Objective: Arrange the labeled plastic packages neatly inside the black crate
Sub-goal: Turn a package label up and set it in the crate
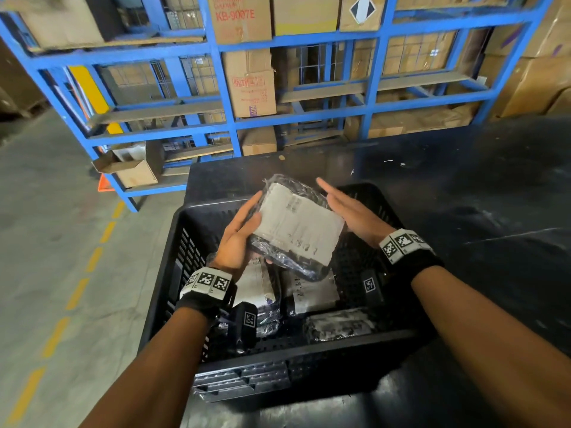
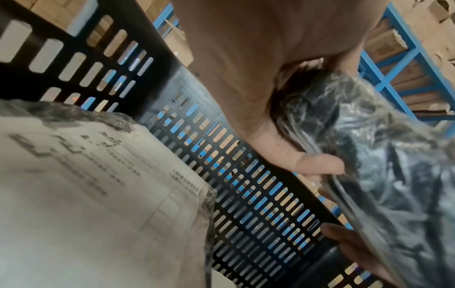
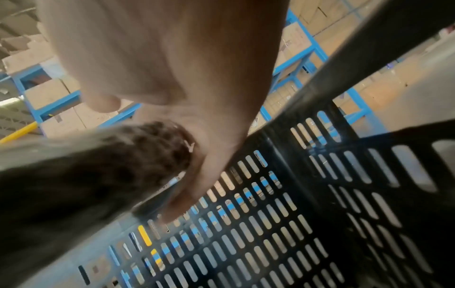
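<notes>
I hold a clear plastic package point(image 1: 298, 227) of dark contents with a large white label, tilted above the black slotted crate point(image 1: 185, 242). My left hand point(image 1: 247, 220) grips its left edge, thumb on the label and fingers curled underneath. My right hand point(image 1: 340, 202) lies flat with straight fingers against its right edge. On the crate floor lie three more packages: two label-up point(image 1: 256, 285) point(image 1: 312, 291) and one dark point(image 1: 340, 325). The left wrist view shows my left hand point(image 2: 270, 78) round the package point(image 2: 381, 155); the right wrist view shows my right hand point(image 3: 172, 68) along the package point(image 3: 86, 175).
The crate stands on a dark table point(image 1: 479, 211) that extends to the right. Behind it is a blue steel rack point(image 1: 370, 88) loaded with cardboard boxes. A grey concrete floor with a yellow dashed line point(image 1: 77, 291) runs along the left.
</notes>
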